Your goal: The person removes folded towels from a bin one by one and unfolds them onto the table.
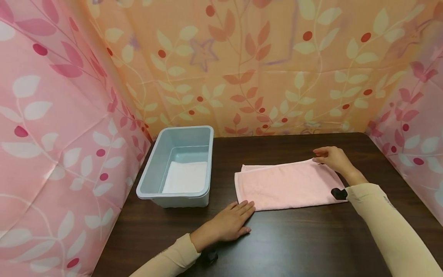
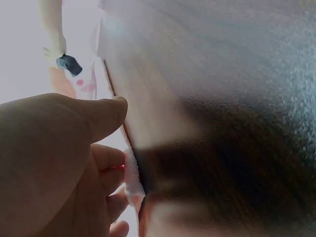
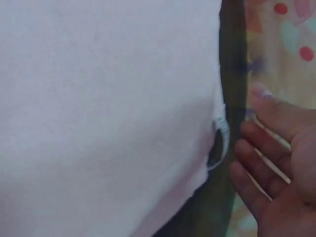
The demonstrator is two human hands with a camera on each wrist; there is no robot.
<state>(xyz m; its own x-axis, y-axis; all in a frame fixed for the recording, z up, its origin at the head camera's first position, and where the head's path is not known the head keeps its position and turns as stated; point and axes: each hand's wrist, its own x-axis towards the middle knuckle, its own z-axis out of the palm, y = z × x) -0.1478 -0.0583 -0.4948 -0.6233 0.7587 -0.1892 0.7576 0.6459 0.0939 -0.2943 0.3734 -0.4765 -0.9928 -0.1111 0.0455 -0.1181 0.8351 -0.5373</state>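
Note:
A pink towel (image 1: 287, 184), folded with its layers slightly offset at the far left, lies on the dark table. My left hand (image 1: 230, 223) rests flat with its fingers on the towel's near left corner. In the left wrist view, those fingers (image 2: 111, 160) touch the towel's edge while the thumb extends above the tabletop. Over the far right corner is my right hand (image 1: 333, 159), its fingers loosely bent. The right wrist view shows that hand (image 3: 286, 163) apart from the towel (image 3: 108, 98), beside a small white hanging loop (image 3: 225, 140) on its edge.
A light blue plastic basin (image 1: 180, 202) stands at the left of the dark wooden table (image 1: 294, 242), with a folded white cloth (image 1: 187, 177) inside. Floral curtains (image 1: 242, 69) hang behind the table and along both sides.

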